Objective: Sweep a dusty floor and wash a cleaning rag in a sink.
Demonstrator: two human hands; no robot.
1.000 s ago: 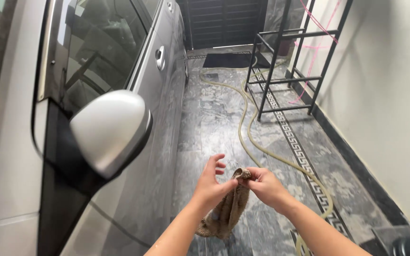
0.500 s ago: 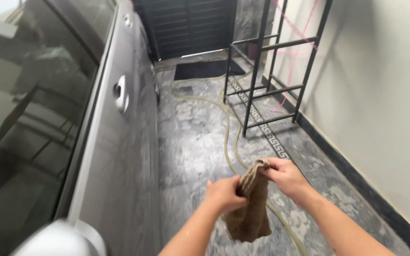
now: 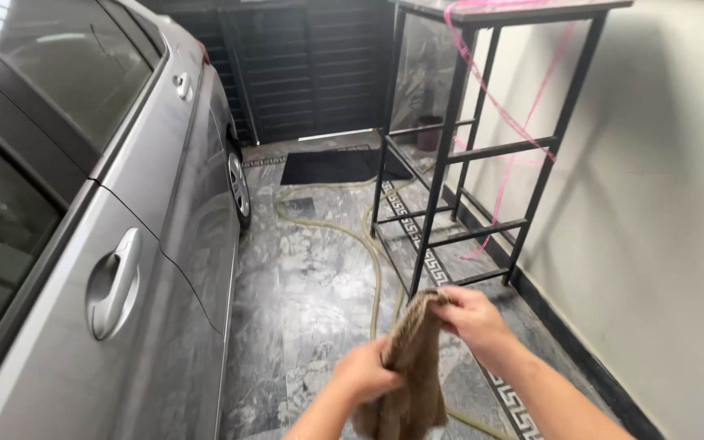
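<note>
Both hands hold a brown, coarse-woven cloth (image 3: 411, 367) low in front of the person, above the grey marble floor (image 3: 311, 285). The right hand (image 3: 473, 318) has its grip pinched on the cloth's upper end; the left hand (image 3: 366, 373) grips its middle, fingers closed around it. A silver car (image 3: 124, 244) stands at the left, a black metal rack (image 3: 466, 155) by the wall, and a pale garden hose (image 3: 368, 244) lies on the floor.

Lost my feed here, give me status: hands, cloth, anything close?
Left hand and right hand both grip brown cloth. Cloth hangs bunched. Silver car close left.
</note>
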